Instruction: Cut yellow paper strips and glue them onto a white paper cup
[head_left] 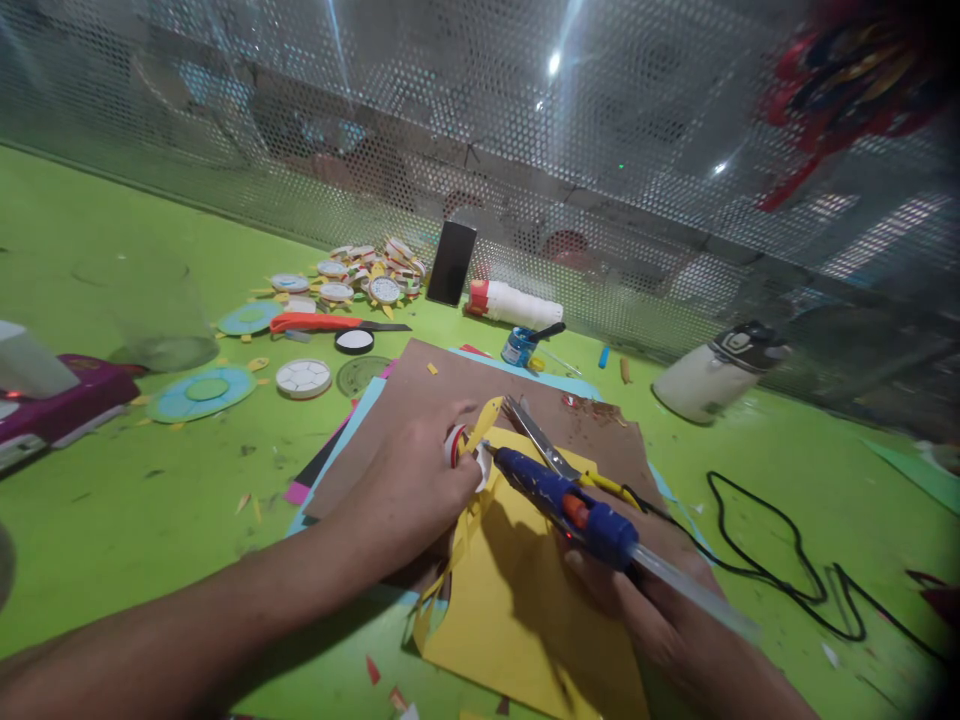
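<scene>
My left hand [420, 465] is closed around a small round white paper piece [480, 468] with a red edge. A yellow paper cutout [486, 418] with a dark dot sticks up beside it. My right hand [626, 595] grips a blue hot glue gun [570, 500], whose tip points at the round piece; whether it touches, I cannot tell. A clear glue stick [694, 590] protrudes from the gun's back. Behind the gun lie scissors [544, 440] with yellow handles. Under both hands is yellow paper [532, 620] on a stack of brown sheets [375, 440].
Finished-looking round paper pieces [375, 270] are heaped at the back, near a leaning phone [451, 262]. An orange utility knife [322, 323], blue paint jar [519, 347], white bottle [712, 375] and stacked cups [517, 302] lie around. A black cord [750, 570] loops at right.
</scene>
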